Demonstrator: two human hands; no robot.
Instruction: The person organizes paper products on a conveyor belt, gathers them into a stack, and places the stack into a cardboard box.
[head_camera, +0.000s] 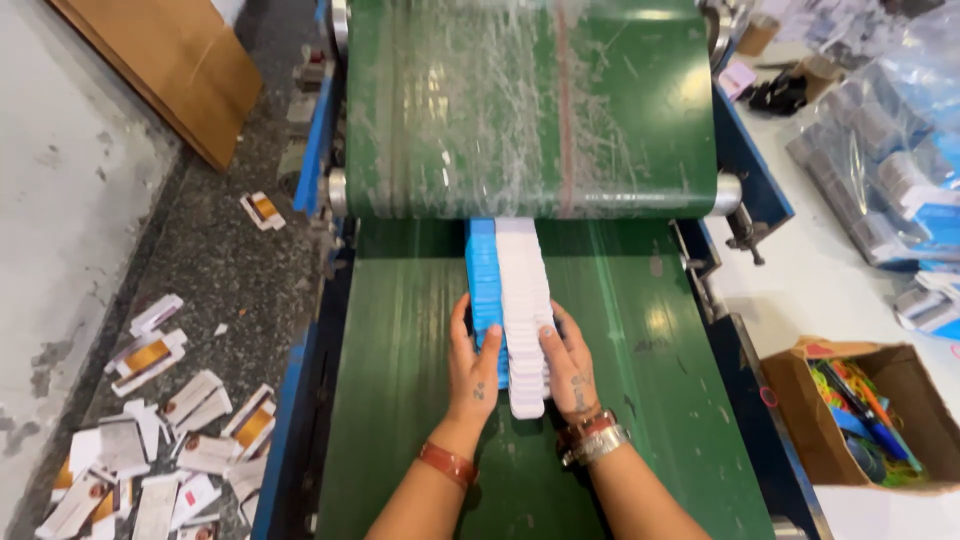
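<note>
A long row of flat white and blue packets (512, 300) lies lengthwise down the middle of the green conveyor belt (640, 350), its far end tucked under the upper green belt (530, 100) and its near end just short of my wrists. The blue packets run along the left side of the row, the white ones overlap along the right. My left hand (472, 362) presses flat against the blue edge, fingers stretched forward and thumb out; my right hand (568, 362) presses against the white edge, fingers laid over the top of the stack. Neither grip is closed around the row: both hands are open, squeezing the packets between them from either side. A brown band sits on my left wrist, a metal watch (594, 440) and a dark band on my right.

The belt runs in a blue metal frame (300, 400). To the left, on the speckled floor (230, 270), loose cards and torn wrappers (160, 440) lie scattered, with a brown board (170, 60) leaning farther back. To the right, a white table (820, 290) carries an open cardboard box (850, 420) holding colourful rubber bands and a blue pen, and beyond it clear plastic bags of packets (880, 160).
</note>
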